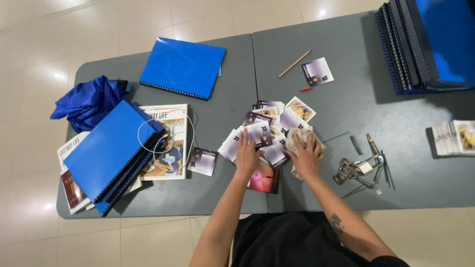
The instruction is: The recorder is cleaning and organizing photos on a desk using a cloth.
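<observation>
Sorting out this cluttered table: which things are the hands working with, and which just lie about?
In hand: left hand on the cards; right hand on a cloth.

Lying about: blue binder, pencil, lone card, metal tool, magazine, binder stack.

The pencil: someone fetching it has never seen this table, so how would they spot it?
On the grey table, look at the far side, between the closed blue spiral-bound notebook and the stack of blue binders. The pencil lies slantwise beside a lone purple card, the only long wooden stick.
</observation>
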